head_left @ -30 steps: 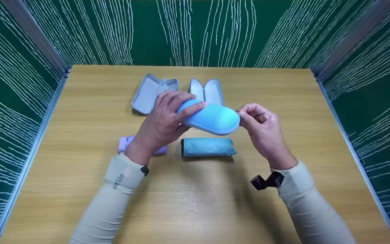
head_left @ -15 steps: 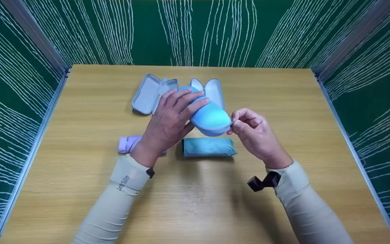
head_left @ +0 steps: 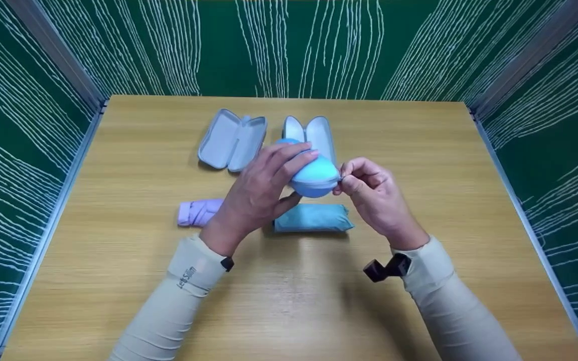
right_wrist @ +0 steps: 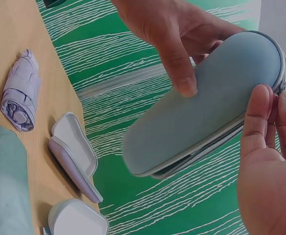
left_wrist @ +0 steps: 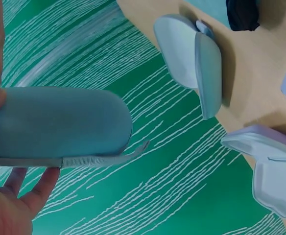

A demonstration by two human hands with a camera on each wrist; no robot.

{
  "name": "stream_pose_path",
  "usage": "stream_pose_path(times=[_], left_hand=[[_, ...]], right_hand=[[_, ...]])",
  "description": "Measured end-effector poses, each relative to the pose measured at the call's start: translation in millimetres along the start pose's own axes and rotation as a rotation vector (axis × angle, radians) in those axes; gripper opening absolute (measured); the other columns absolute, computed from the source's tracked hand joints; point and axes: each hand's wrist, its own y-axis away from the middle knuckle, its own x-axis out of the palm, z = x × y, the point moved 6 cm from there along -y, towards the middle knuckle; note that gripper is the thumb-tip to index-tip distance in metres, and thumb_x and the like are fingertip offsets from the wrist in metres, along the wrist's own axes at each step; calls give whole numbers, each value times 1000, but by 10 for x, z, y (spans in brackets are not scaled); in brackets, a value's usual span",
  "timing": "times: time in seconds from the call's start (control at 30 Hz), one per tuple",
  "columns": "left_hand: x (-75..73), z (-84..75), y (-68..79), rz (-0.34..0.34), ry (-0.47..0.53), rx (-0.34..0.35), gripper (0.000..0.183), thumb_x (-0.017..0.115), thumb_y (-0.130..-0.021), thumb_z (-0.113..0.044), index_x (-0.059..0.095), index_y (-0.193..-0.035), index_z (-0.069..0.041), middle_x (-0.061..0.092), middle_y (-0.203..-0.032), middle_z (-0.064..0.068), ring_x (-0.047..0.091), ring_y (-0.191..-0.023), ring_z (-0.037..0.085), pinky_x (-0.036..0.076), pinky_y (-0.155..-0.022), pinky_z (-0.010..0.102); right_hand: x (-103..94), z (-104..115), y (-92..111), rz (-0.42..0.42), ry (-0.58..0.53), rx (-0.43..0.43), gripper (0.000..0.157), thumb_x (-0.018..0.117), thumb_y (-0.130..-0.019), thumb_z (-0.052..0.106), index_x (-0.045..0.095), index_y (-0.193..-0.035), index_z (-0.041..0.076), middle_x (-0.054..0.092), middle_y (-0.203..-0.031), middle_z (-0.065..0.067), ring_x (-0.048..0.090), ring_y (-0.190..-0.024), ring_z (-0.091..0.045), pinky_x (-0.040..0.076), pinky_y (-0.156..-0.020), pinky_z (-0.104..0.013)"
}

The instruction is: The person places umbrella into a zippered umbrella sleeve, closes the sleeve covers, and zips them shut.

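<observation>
A blue zippered glasses case [head_left: 316,175] is held up above the table by my left hand [head_left: 259,195], fingers over its top and thumb beneath. My right hand [head_left: 377,203] pinches the zipper pull [head_left: 340,179] at the case's right end. The right wrist view shows the case [right_wrist: 206,107] with its zipper parted towards the end away from the right hand; its inside is hidden. From the left wrist, a loose zipper strip [left_wrist: 104,160] sticks out past the end of the case [left_wrist: 59,122].
Behind the hands, an open greyish case [head_left: 219,140] and another open case [head_left: 323,135] lie on the wooden table [head_left: 143,281]. Nearer are a folded purple umbrella [head_left: 196,213], partly behind the left wrist, and a folded teal umbrella [head_left: 314,219]. Green walls surround the table.
The blue case has turned so its zipper end faces more towards me. Left hand has shifted slightly right; the right hand, still pinching the pull, has moved a little left.
</observation>
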Motion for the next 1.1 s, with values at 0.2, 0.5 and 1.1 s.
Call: stream_pose_path(times=[0.2,0.5,1.1], left_hand=[[32,-54,-19,6,-48,4,73,78,-93,-18,34,-151,-25,47,-149,9,48,-135,28,41,-113,40],[0,-137,-76,-81,-400,56,49,68,-100,-16,43,-142,-18,55,-143,8,48,-133,31,33,-116,54],[-55,-144,-17,-101,-419,64,60,79,-92,-16,42,-139,-21,58,-142,5,57,-126,27,32,-112,63]], right_hand=[[-32,-49,21,-12,39,25,5,60,-103,2,64,-101,1,60,-98,-9,63,-88,-20,55,-86,-32],[-8,-81,31,-75,136,72,4,63,-101,0,67,-100,-1,65,-97,-12,67,-86,-21,58,-87,-36],[-89,-126,8,-181,200,116,6,61,-102,-2,66,-99,-4,65,-93,-12,67,-85,-21,58,-86,-36]])
